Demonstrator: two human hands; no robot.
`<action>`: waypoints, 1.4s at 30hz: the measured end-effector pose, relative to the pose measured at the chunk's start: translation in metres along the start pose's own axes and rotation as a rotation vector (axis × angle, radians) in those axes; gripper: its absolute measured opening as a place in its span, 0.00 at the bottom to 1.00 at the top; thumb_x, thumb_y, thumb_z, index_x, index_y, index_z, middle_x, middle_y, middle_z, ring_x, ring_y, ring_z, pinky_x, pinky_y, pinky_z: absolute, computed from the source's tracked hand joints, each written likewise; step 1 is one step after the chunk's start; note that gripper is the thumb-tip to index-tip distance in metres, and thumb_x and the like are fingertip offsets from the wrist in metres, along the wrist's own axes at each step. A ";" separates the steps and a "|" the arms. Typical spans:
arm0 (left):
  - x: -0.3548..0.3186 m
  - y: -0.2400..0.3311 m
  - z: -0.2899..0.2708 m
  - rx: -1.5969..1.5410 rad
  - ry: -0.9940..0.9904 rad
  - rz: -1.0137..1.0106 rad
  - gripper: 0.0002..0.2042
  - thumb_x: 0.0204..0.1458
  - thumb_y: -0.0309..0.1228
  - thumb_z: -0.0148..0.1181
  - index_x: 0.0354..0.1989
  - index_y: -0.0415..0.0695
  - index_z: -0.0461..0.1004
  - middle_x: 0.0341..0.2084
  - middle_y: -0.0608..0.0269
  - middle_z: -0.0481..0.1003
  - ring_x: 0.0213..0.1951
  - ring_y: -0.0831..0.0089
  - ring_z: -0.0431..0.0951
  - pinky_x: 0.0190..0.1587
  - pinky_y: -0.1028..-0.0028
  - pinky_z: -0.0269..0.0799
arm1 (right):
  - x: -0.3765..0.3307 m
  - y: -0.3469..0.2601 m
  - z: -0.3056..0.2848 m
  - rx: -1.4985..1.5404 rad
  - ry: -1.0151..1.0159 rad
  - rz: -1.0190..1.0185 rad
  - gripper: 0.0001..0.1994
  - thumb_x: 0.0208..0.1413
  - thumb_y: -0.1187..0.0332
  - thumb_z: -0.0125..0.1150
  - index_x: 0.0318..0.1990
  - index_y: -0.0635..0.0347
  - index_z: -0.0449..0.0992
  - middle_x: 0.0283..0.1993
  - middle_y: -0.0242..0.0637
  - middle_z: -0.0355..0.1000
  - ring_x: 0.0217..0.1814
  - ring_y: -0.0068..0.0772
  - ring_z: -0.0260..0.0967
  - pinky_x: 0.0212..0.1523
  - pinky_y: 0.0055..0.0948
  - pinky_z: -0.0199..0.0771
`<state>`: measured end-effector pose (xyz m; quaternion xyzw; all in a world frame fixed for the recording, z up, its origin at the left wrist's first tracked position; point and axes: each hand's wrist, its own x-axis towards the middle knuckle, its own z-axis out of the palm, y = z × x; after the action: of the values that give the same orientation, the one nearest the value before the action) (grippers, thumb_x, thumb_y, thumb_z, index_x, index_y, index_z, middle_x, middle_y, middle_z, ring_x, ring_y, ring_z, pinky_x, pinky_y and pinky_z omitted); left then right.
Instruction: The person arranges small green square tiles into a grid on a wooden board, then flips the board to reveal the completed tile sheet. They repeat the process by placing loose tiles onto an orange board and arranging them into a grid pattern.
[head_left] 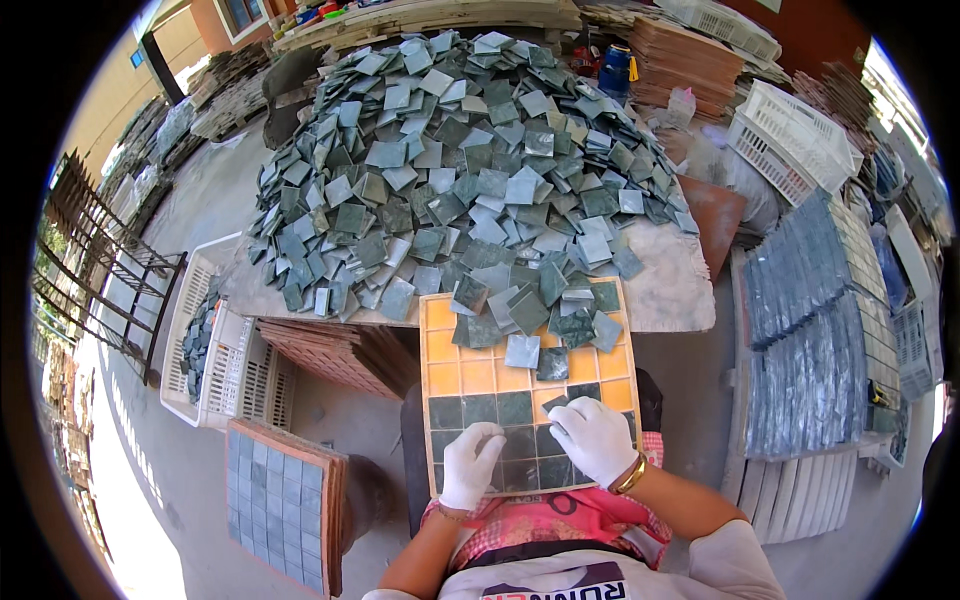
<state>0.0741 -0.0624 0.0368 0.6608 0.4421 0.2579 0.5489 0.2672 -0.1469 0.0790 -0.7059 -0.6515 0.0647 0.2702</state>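
An orange grid tray (479, 377) lies across my lap, its near cells filled with dark green square stone tiles (515, 408). My right hand (597, 442), in a white glove, pinches a dark stone tile (553, 404) by its edge over the filled rows. At the tray's near left, my gloved left hand (472, 466) rests with fingers curled toward the thumb; what they grip, if anything, is hidden. Several loose tiles (522, 351) lie heaped on the tray's far part, covering some cells. Orange cells show bare between them and the filled rows.
A big heap of stone tiles (440, 180) covers the table (670, 290) ahead. To the left stand a white crate (225, 365) and a stack topped by a tiled panel (275, 505). Wrapped tile stacks (810, 330) and white crates (790, 140) stand at the right.
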 end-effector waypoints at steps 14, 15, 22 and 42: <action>0.026 0.028 0.022 0.264 0.067 0.384 0.05 0.49 0.22 0.60 0.35 0.38 0.75 0.26 0.56 0.75 0.26 0.69 0.76 0.31 0.74 0.72 | 0.032 0.058 -0.006 0.008 -0.290 -0.121 0.24 0.49 0.65 0.63 0.54 0.57 0.66 0.53 0.43 0.64 0.50 0.48 0.68 0.48 0.39 0.71; 0.029 0.028 0.022 0.239 0.071 0.364 0.05 0.49 0.23 0.60 0.34 0.38 0.75 0.27 0.56 0.76 0.25 0.70 0.76 0.31 0.75 0.71 | 0.032 0.061 -0.004 0.010 -0.315 -0.120 0.24 0.49 0.65 0.63 0.54 0.58 0.66 0.53 0.44 0.64 0.50 0.48 0.68 0.49 0.39 0.71; 0.025 0.010 0.019 0.254 0.092 0.315 0.05 0.49 0.23 0.59 0.34 0.38 0.75 0.27 0.56 0.76 0.25 0.68 0.75 0.31 0.74 0.71 | 0.014 0.055 0.019 0.148 -0.280 -0.066 0.20 0.50 0.65 0.62 0.51 0.60 0.68 0.51 0.45 0.65 0.50 0.47 0.68 0.50 0.38 0.71; 0.012 0.020 0.057 0.865 -0.356 0.663 0.34 0.42 0.40 0.65 0.60 0.38 0.64 0.60 0.50 0.63 0.64 0.55 0.60 0.65 0.54 0.50 | 0.087 0.100 -0.020 -0.084 -0.130 -0.006 0.29 0.43 0.68 0.67 0.56 0.56 0.65 0.54 0.41 0.62 0.53 0.46 0.65 0.50 0.39 0.70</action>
<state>0.1331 -0.0806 0.0385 0.9618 0.1775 0.0967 0.1843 0.3765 -0.0700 0.0718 -0.7090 -0.6719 0.0823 0.1979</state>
